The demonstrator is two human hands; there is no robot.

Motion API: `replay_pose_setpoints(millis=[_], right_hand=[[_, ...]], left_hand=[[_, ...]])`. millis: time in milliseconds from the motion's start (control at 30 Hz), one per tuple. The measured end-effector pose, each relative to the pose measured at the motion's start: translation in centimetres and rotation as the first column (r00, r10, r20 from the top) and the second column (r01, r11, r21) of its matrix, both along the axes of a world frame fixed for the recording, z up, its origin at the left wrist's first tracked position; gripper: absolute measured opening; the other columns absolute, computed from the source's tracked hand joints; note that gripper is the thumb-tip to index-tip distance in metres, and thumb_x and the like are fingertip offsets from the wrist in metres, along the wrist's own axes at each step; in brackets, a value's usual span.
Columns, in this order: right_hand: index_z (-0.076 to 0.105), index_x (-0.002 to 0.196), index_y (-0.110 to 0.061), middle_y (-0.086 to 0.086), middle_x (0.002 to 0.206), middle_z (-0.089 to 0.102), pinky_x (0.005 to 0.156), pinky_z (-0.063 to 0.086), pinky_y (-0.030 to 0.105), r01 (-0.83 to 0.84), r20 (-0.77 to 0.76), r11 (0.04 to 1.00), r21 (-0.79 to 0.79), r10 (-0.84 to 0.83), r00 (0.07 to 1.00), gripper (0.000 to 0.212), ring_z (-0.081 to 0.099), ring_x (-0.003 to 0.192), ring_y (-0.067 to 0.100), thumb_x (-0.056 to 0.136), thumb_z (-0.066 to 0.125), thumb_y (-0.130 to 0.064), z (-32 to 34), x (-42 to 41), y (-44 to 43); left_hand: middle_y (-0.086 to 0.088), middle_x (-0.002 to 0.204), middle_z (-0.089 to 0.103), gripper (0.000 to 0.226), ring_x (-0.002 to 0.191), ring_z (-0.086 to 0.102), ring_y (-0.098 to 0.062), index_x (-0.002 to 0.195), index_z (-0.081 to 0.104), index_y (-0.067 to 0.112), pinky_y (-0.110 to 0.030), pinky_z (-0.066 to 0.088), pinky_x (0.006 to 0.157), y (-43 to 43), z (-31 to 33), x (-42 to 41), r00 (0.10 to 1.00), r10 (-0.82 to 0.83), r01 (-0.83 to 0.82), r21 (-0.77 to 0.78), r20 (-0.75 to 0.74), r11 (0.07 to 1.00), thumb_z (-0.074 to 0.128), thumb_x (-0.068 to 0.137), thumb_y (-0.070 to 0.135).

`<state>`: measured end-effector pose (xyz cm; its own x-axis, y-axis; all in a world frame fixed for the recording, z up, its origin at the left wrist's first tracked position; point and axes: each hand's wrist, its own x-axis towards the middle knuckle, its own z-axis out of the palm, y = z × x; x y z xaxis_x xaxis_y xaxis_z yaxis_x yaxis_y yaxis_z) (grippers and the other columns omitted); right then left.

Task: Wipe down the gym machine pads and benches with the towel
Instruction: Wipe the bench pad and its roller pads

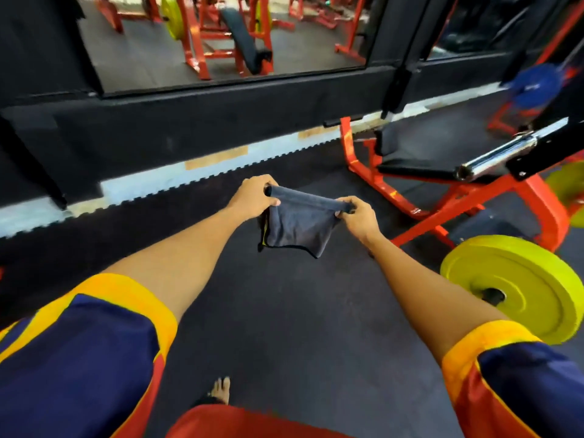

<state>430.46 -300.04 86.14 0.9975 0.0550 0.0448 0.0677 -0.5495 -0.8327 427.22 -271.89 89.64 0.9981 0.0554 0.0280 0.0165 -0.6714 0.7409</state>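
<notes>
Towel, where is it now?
Head view, centre: the towel hangs stretched between the left hand and right hand, over the black floor, left of the orange bench.

Dark rubber floor (284, 311), orange machine frame (543, 210) standing on it at right, yellow plate (512, 286) just beside the frame, bare foot (221, 390) at bottom

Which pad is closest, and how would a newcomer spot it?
Below the wall mirror, to the right, stands an orange-framed machine. Its black seat pad sits low in that frame, behind the chrome bar end. Unlike the nearby yellow plate, it is flat and black.
</notes>
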Motion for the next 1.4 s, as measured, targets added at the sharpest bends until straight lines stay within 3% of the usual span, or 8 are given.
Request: replay_pose_setpoints(millis=[367, 467, 600, 700, 800, 1000, 1167, 1400], right_hand=[[0.073, 0.108, -0.021, -0.003, 0.098, 0.073, 0.071, 0.046, 0.006, 0.23, 0.147, 0.97, -0.079, -0.217, 0.965, 0.028, 0.066, 0.086, 0.009, 0.088, 0.07, 0.0, 7.5, 18.0, 1.4], [0.07, 0.103, -0.028, -0.006, 0.094, 0.073, 0.079, 0.054, 0.018, 0.265, 0.171, 0.962, -0.072, -0.25, 0.953, 0.031, 0.069, 0.089, 0.013, 0.088, 0.072, 0.0, 8.1, 23.7, -0.2], [0.07, 0.102, -0.023, -0.011, 0.085, 0.07, 0.064, 0.049, 0.008, 0.315, 0.206, 0.949, -0.018, -0.305, 0.93, 0.031, 0.063, 0.065, -0.011, 0.091, 0.066, 0.005, 9.5, 31.9, -2.5], [0.07, 0.097, -0.026, -0.004, 0.084, 0.073, 0.07, 0.06, 0.024, 0.383, 0.202, 0.924, 0.017, -0.378, 0.903, 0.036, 0.066, 0.065, 0.0, 0.089, 0.061, 0.008, 10.2, 37.1, -4.5], [0.072, 0.103, -0.022, 0.001, 0.092, 0.074, 0.063, 0.051, 0.009, 0.408, 0.195, 0.913, 0.008, -0.401, 0.895, 0.031, 0.067, 0.076, 0.007, 0.091, 0.063, 0.004, 10.9, 42.1, -6.4], [0.069, 0.103, -0.025, 0.0, 0.095, 0.072, 0.062, 0.047, 0.005, 0.444, 0.165, 0.896, 0.034, -0.443, 0.881, 0.027, 0.066, 0.081, 0.007, 0.094, 0.066, 0.001, 10.3, 49.7, -10.5], [0.051, 0.1, -0.038, 0.003, 0.085, 0.06, 0.067, 0.06, 0.041, 0.429, 0.083, 0.902, 0.054, -0.432, 0.898, 0.031, 0.06, 0.076, 0.02, 0.104, 0.053, -0.007, 7.8, 56.6, -14.0], [0.042, 0.11, -0.023, 0.009, 0.082, 0.053, 0.048, 0.055, 0.03, 0.488, -0.022, 0.865, 0.114, -0.489, 0.872, 0.018, 0.058, 0.061, 0.021, 0.108, 0.048, -0.007, 5.8, 69.6, -17.0]], left_hand=[[0.001, 0.1, 0.068, 0.027, 0.088, 0.062, -0.016, 0.11, 0.07, 0.018, -0.016, 0.039, 0.058, 2.6, 7.3, 24.8, 0.962, -0.227, 0.23, -0.001, 0.154, 0.973, 0.08, 0.086, 0.018], [-0.002, 0.101, 0.067, 0.027, 0.091, 0.061, -0.017, 0.109, 0.068, 0.014, -0.017, 0.04, 0.062, 1.1, 7.8, 31.7, 0.944, -0.275, 0.278, 0.007, 0.181, 0.96, 0.081, 0.086, 0.018], [0.0, 0.104, 0.071, 0.028, 0.1, 0.066, -0.023, 0.104, 0.066, 0.027, -0.039, 0.053, 0.085, -1.4, 8.3, 41.8, 0.93, -0.298, 0.296, 0.044, 0.213, 0.954, 0.083, 0.081, 0.027], [0.0, 0.108, 0.072, 0.031, 0.104, 0.066, -0.024, 0.104, 0.065, 0.032, -0.043, 0.054, 0.088, -4.0, 9.6, 47.8, 0.918, -0.336, 0.327, 0.076, 0.21, 0.942, 0.084, 0.08, 0.029], [-0.004, 0.116, 0.07, 0.037, 0.109, 0.063, -0.025, 0.116, 0.068, 0.02, -0.04, 0.052, 0.086, -6.8, 10.7, 53.5, 0.911, -0.357, 0.357, 0.041, 0.205, 0.933, 0.084, 0.082, 0.02], [-0.004, 0.109, 0.071, 0.031, 0.092, 0.066, -0.022, 0.117, 0.069, 0.018, -0.024, 0.05, 0.061, -11.5, 10.4, 63.3, 0.878, -0.435, 0.442, 0.009, 0.197, 0.897, 0.079, 0.088, 0.016], [0.006, 0.103, 0.069, 0.033, 0.085, 0.065, -0.016, 0.114, 0.069, 0.021, -0.033, 0.049, 0.076, -15.9, 8.7, 72.3, 0.85, -0.489, 0.501, -0.017, 0.197, 0.865, 0.082, 0.084, 0.019], [0.002, 0.109, 0.072, 0.031, 0.103, 0.065, -0.017, 0.107, 0.071, 0.023, -0.036, 0.052, 0.09, -21.0, 6.4, 88.2, 0.821, -0.535, 0.547, -0.008, 0.199, 0.837, 0.085, 0.079, 0.022]])
